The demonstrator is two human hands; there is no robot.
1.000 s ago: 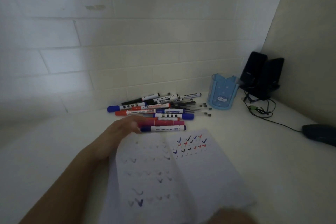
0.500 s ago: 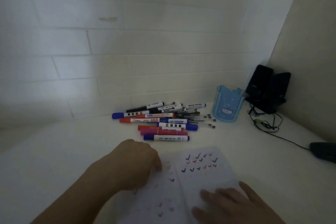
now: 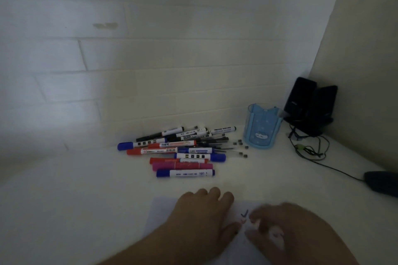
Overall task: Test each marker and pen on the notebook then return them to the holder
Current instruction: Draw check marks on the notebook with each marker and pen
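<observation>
In the head view, the notebook (image 3: 159,211) lies open on the white tabletop (image 3: 75,200), at the near edge. The left hand (image 3: 200,215) rests flat on its page with the fingers spread, probably to keep the paper from lifting. The right hand (image 3: 286,228) is just right of the left one, on the same page; it is blurred, so I cannot tell if its grip is curled or relaxed, and no pen shows in it. Beyond the notebook the markers and pens (image 3: 183,150) lie in a loose pile near the wall, with small loose caps (image 3: 241,148) at its right side. The blue pen holder (image 3: 261,127) stands upright right of the pile, with no pen showing above its rim, so it seems nothing has been returned yet.
</observation>
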